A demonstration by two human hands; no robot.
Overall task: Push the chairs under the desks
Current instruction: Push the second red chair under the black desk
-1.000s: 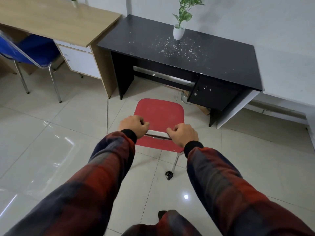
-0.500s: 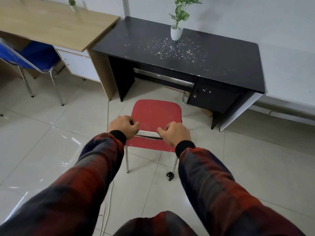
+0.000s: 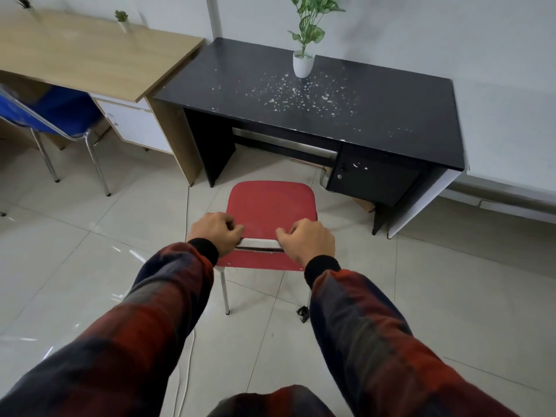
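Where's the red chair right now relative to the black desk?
Centre of the head view: the red chair stands on the floor just before the black desk opening, not under it, gripped by left hand and right hand.

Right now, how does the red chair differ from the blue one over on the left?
The red chair stands out on the open floor in front of the black desk, while the blue chair is already tucked partly under the wooden desk. The left hand and right hand grip the red chair's backrest; nobody touches the blue chair. Both have metal legs.
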